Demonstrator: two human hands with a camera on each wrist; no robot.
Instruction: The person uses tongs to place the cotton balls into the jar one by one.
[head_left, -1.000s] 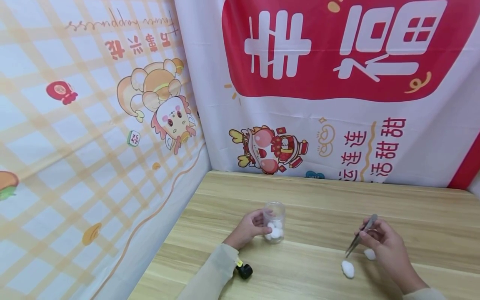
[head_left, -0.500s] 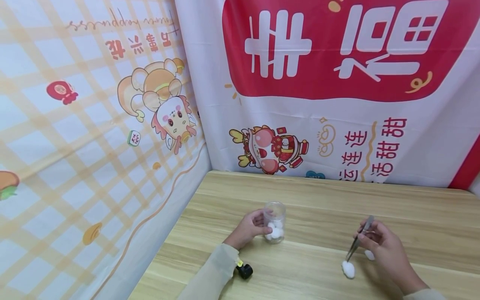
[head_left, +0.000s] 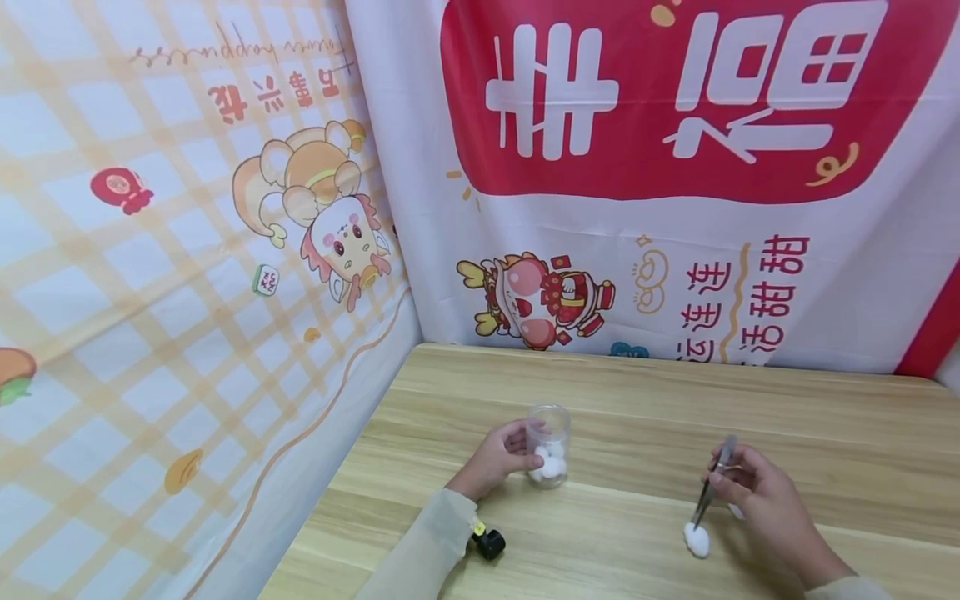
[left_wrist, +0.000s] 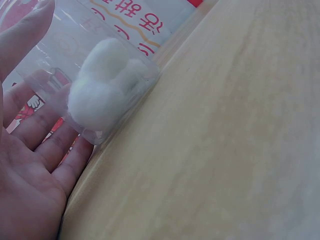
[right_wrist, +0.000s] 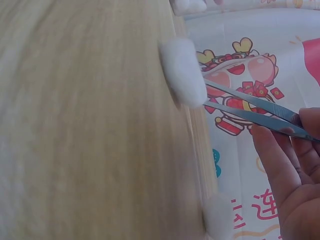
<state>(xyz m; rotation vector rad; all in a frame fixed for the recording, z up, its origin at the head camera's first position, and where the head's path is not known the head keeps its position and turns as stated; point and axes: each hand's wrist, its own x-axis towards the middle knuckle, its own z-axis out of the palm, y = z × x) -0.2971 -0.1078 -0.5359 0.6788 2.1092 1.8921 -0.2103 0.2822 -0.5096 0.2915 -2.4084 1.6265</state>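
Note:
A clear plastic jar (head_left: 550,425) with several white cotton balls (left_wrist: 100,90) inside stands on the table. My left hand (head_left: 495,457) holds it from the left side, thumb in front and fingers round the back. Steel tweezers (head_left: 708,492) are pinched in my right hand (head_left: 765,500), pointing down. Their tips come right at a loose cotton ball (head_left: 697,542) on the tabletop. From the right wrist view, the two tweezer arms (right_wrist: 255,110) stand slightly apart at that cotton ball (right_wrist: 182,72). Another cotton ball (head_left: 736,510) lies behind, partly hidden by the right hand.
The wood-grain table (head_left: 592,550) reaches back to a white and red printed cloth (head_left: 427,250). A checked cloth (head_left: 187,333) covers the left side. On the left wrist sits a small black camera (head_left: 490,543) with a yellow tag.
The right hand has shifted slightly left, and the tweezers have come down from above the loose cotton ball to it. The left hand and jar have stayed in place.

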